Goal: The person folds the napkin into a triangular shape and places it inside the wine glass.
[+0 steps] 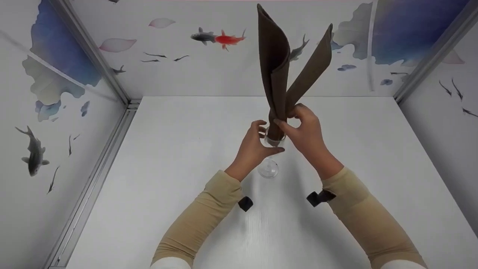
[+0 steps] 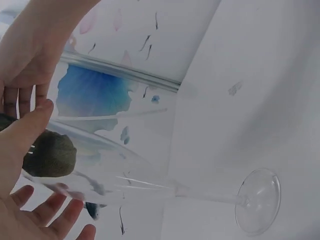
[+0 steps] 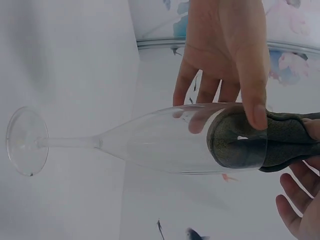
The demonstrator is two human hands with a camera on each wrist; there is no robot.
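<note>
A brown folded cloth napkin [image 1: 278,78] stands upright, with two rolled points spreading apart at the top. Its rounded lower end sits inside the upper bowl of a clear champagne flute [image 3: 160,142], whose round foot [image 2: 257,202] shows below the stem. My left hand [image 1: 254,145] holds the flute around its rim, thumb on the near side and fingers on the far side. Just above the rim, my right hand [image 1: 306,130] pinches the napkin between thumb and fingers. In the right wrist view the left thumb lies across the glass at its mouth.
The work surface is a white table [image 1: 179,149], enclosed by white panels [image 1: 168,74] printed with fish, petals and blue patches. Metal rails [image 1: 93,160] run along the panel edges. A small black camera [image 1: 320,198] is strapped at the right wrist, another [image 1: 245,204] at the left.
</note>
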